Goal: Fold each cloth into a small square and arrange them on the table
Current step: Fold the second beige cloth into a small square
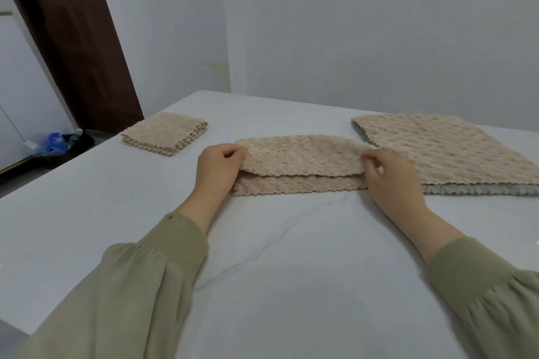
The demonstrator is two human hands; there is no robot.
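A beige textured cloth (pixel 300 162) lies in the middle of the white-covered table (pixel 277 256), folded into a long strip with its upper layer partly over the lower one. My left hand (pixel 217 167) pinches the left end of that upper layer. At the right end my right hand (pixel 392 176) pinches the same layer. A small folded beige square (pixel 164 134) sits at the back left. A stack of unfolded cloths (pixel 443 151), beige on top with a grey one under it, lies at the back right.
The table's left edge runs diagonally near the folded square. Beyond it, on the floor, are a dark tray with blue plastic (pixel 55 141) and a brown door (pixel 73 38). White walls stand close behind the table.
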